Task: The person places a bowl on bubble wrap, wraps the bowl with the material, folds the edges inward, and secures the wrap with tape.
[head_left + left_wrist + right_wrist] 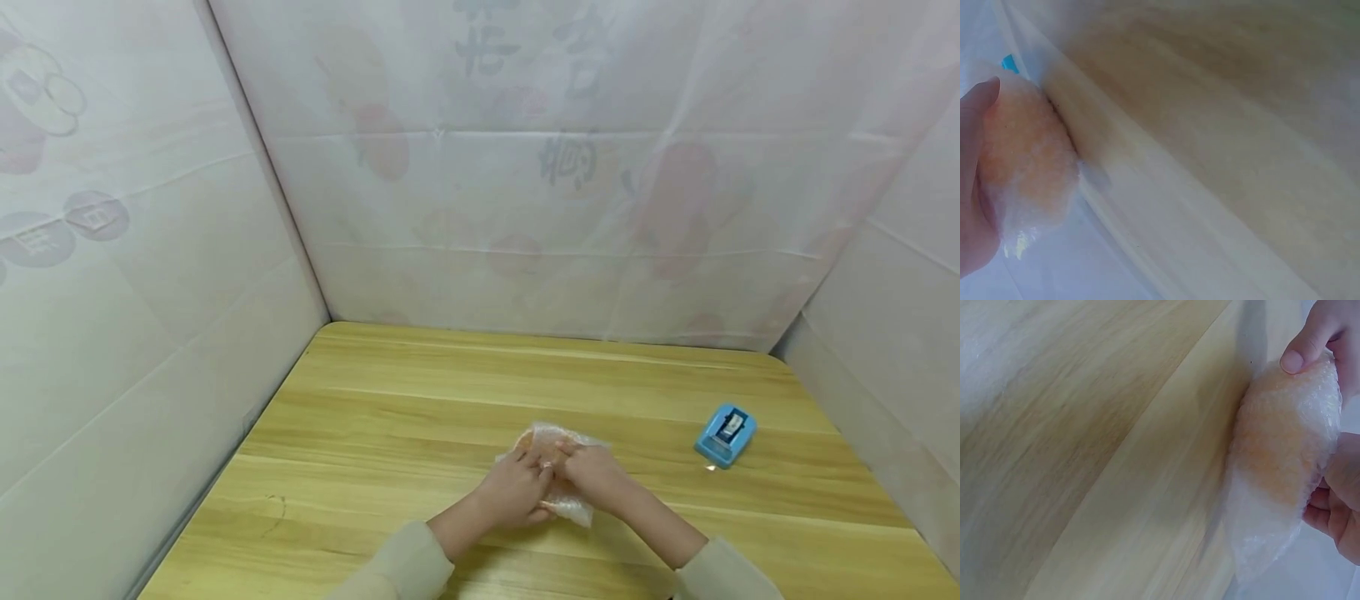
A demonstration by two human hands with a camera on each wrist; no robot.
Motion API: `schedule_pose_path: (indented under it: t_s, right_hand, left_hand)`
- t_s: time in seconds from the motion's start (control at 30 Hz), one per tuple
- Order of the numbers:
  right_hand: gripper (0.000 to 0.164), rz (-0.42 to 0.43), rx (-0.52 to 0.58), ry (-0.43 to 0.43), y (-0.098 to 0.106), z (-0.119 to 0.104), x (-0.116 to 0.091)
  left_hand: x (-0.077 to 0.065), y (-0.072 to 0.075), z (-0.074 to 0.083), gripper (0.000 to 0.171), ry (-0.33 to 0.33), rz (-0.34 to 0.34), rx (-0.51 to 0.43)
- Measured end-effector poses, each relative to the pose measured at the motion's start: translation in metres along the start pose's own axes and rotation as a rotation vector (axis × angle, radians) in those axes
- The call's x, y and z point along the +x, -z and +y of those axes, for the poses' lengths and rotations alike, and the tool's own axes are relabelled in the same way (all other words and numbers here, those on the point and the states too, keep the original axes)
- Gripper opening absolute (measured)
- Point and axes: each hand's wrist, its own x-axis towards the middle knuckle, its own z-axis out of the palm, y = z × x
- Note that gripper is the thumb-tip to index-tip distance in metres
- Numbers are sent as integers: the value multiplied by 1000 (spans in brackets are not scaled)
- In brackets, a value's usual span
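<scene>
A bubble-wrapped bundle (550,432) with something orange showing through the clear film is held between both hands over the near middle of the table. My left hand (516,492) grips its left side, the thumb lying along the near side and the other fingers spread over the top. In the right wrist view, that thumb presses on the bubble wrap (1275,450). From the right, my right hand (596,477) has its curled fingers (1317,509) against the wrap. The orange thing's kind is hidden by the wrapping.
A blue tape dispenser (725,435) stands on the wooden table (360,467) to the right, a short end of clear tape sticking out at its near side. Pale printed cloth walls (480,208) enclose the table at the back, left and right.
</scene>
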Motion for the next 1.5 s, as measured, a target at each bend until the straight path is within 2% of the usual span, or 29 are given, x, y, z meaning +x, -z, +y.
schedule_pose_path:
  t_s: [0.07, 0.13, 0.27, 0.37, 0.47, 0.53, 0.7, 0.83, 1.07, 1.17, 1.4, 1.5]
  right_hand:
    - [11, 44, 95, -9, -3, 3, -1]
    - [16, 120, 242, -48, -7, 6, -3]
    - [22, 393, 522, -208, -14, 17, -13]
    - [20, 604, 577, -343, -17, 30, -25]
    - [19, 730, 578, -451, -18, 44, -39]
    - [18, 746, 595, -531, -17, 53, -50]
    - [16, 694, 624, -728, -17, 68, -77]
    - [16, 703, 603, -829, -19, 77, -94]
    - [16, 768, 588, -977, -17, 80, -115]
    - [17, 769, 584, -1079, -18, 81, -124]
    - [22, 642, 665, -1391, -23, 86, -142]
    - [17, 615, 726, -1482, -25, 88, -145]
  left_hand:
    - [1, 1, 0, 58, -6, -8, 20]
    - [2, 1, 0, 55, -5, -3, 26]
    - [4, 2, 2, 46, 4, 16, 27]
    - [5, 3, 3, 44, 9, -1, 41]
    - [6, 4, 3, 44, 12, -23, 46]
    - [6, 3, 3, 44, 12, -28, 48]
    - [4, 3, 2, 44, 10, -21, 62]
    - [5, 3, 5, 44, 30, -21, 44]
    - [8, 6, 11, 46, 86, -56, 14]
    - [8, 7, 12, 47, 100, -70, 14]
    - [7, 9, 12, 47, 106, -98, 14]
    - [7, 9, 11, 48, 108, -112, 2]
